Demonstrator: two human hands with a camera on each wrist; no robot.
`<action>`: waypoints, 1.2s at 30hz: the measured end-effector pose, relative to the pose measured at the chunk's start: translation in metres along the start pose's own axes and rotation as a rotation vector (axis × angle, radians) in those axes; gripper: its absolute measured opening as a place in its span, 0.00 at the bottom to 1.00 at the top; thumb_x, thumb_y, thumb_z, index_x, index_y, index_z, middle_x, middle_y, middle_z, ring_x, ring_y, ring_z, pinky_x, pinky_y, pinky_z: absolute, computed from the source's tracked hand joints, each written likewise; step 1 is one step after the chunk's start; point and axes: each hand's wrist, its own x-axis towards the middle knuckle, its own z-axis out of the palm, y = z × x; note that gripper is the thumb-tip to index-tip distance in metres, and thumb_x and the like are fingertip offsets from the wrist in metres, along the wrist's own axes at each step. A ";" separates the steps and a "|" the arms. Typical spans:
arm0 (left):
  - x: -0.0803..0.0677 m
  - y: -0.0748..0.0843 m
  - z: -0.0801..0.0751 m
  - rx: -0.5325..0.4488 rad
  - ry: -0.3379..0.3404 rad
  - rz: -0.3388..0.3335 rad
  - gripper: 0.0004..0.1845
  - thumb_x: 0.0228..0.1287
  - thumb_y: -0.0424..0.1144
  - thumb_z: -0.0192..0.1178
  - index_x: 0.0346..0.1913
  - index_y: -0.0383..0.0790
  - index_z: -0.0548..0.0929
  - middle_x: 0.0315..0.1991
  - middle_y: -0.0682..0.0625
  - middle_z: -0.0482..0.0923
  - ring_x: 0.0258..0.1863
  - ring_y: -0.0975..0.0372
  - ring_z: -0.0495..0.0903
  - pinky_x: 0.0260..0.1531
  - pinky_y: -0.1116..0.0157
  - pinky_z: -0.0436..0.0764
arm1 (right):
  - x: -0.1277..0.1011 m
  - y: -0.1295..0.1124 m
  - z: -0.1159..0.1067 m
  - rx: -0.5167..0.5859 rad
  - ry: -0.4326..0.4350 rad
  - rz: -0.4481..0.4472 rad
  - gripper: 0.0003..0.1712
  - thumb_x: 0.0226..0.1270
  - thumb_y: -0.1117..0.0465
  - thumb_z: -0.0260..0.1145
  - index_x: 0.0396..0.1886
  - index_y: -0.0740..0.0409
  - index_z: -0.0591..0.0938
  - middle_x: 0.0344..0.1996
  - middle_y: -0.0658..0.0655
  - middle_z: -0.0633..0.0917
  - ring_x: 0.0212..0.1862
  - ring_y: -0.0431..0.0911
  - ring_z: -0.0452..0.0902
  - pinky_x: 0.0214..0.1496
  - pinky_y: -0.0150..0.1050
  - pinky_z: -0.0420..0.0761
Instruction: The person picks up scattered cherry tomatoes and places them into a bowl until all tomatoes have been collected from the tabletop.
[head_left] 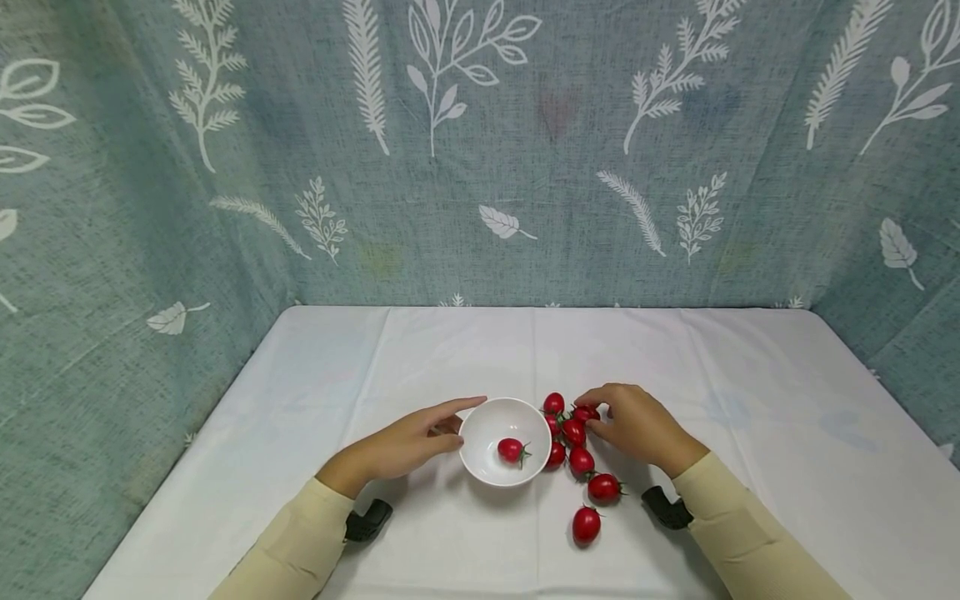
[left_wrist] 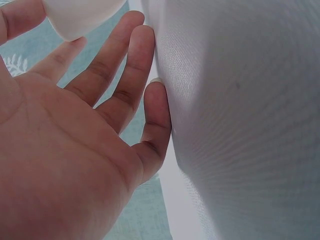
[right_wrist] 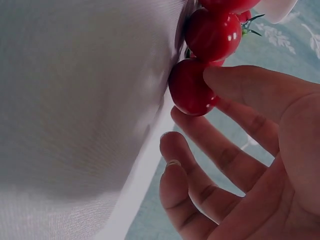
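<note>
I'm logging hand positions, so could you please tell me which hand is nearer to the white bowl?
The left hand: its fingers lie against the white bowl's left rim. The right hand is to the bowl's right, at the cherry tomatoes, which lie between them.

Soft even light, blurry wrist close-ups

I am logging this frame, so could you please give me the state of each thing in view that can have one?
Bowl: upright on the table, one tomato inside.
Tomato in bowl: lying loose, untouched.
Tomato cluster: on the cloth beside the bowl, outside it.
Left hand: fingers straight, resting against the bowl's side.
Right hand: fingertips on a tomato of the cluster.
Tablecloth: spread flat.
</note>
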 end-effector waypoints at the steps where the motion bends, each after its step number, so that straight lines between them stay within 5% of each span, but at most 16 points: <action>1: 0.000 0.000 0.000 0.001 0.001 -0.002 0.30 0.74 0.42 0.54 0.76 0.61 0.64 0.53 0.51 0.81 0.54 0.60 0.78 0.56 0.57 0.76 | 0.000 0.000 0.000 0.004 -0.005 0.008 0.15 0.60 0.65 0.74 0.48 0.52 0.89 0.45 0.52 0.88 0.40 0.47 0.81 0.44 0.43 0.84; 13: -0.001 0.000 0.000 -0.011 -0.004 0.005 0.30 0.75 0.41 0.54 0.76 0.60 0.64 0.54 0.49 0.81 0.55 0.58 0.78 0.56 0.54 0.75 | -0.001 0.002 0.000 0.016 -0.024 0.023 0.18 0.59 0.65 0.74 0.51 0.52 0.87 0.43 0.50 0.88 0.34 0.43 0.76 0.34 0.36 0.78; 36: -0.001 0.002 -0.001 -0.013 -0.010 -0.003 0.30 0.74 0.41 0.54 0.76 0.60 0.64 0.55 0.49 0.80 0.56 0.57 0.78 0.57 0.54 0.76 | -0.002 0.000 -0.008 -0.020 0.047 -0.021 0.18 0.61 0.62 0.74 0.52 0.52 0.87 0.42 0.49 0.88 0.36 0.43 0.78 0.36 0.36 0.78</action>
